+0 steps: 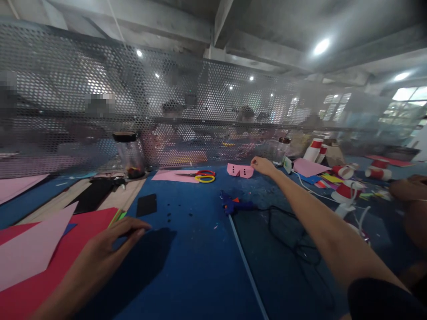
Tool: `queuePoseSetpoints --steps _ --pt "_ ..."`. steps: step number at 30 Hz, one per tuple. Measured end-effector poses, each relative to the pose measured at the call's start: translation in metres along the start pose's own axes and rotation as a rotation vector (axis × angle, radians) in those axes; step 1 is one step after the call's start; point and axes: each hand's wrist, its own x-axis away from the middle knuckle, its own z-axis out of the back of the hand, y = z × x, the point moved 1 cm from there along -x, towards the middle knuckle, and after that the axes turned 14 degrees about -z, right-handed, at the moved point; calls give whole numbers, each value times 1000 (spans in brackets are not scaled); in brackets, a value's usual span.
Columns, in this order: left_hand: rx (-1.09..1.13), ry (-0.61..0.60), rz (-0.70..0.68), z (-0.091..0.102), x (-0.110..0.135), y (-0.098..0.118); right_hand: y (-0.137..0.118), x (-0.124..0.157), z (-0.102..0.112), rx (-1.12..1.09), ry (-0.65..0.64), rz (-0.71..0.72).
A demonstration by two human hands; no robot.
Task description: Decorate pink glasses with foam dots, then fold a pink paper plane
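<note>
My right hand (264, 166) reaches to the far part of the blue table and pinches the right edge of a small pink paper cutout (239, 170) with black dots on it. My left hand (125, 231) hovers over the near left of the table, thumb and forefinger brought together at the tips. Whatever may be between them is too small to make out. Several tiny black dots (169, 215) and a black square piece (147, 205) lie just beyond it. A blue glue gun (235, 204) rests on its side below the cutout, its dark cord trailing right.
Scissors (204, 176) with red and yellow handles lie on pink paper (163, 175). Red and pink sheets (96, 226) cover the left. A lidded jar (128, 155) stands before the perforated screen (187, 102). Paper cups (345, 191) and scraps crowd the right, beside another person's hand (408, 191).
</note>
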Motion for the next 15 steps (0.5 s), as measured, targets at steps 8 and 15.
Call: queuePoseSetpoints --steps 8,15 --pt "31 -2 -88 -1 2 9 -7 31 19 -65 130 49" --pt "12 15 -103 -2 2 11 -6 40 30 -49 149 124"
